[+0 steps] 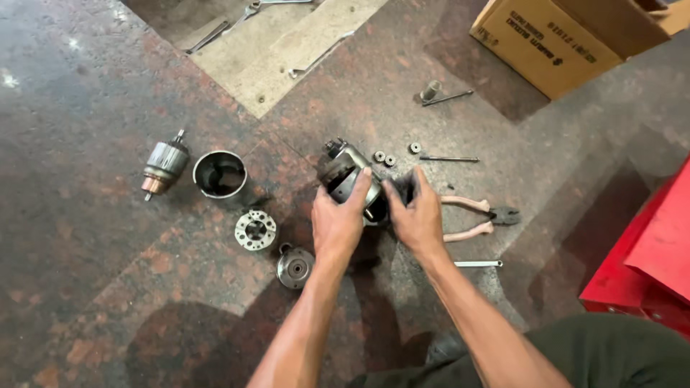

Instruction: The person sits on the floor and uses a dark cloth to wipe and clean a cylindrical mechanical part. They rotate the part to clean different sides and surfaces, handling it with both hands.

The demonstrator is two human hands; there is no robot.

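Observation:
Both my hands grip a grimy metal starter-motor housing just above the stone floor. My left hand wraps its left side, and my right hand clasps its dark right end. To the left lie an armature, a hollow steel cylinder casing, a round plate with holes and a round end cap. Three small gears lie just beyond the housing.
Pliers with pale handles lie right of my right hand, with a thin rod and a short bolt nearby. A cardboard box stands at the top right, a red metal box at the right edge. Wrenches lie far back.

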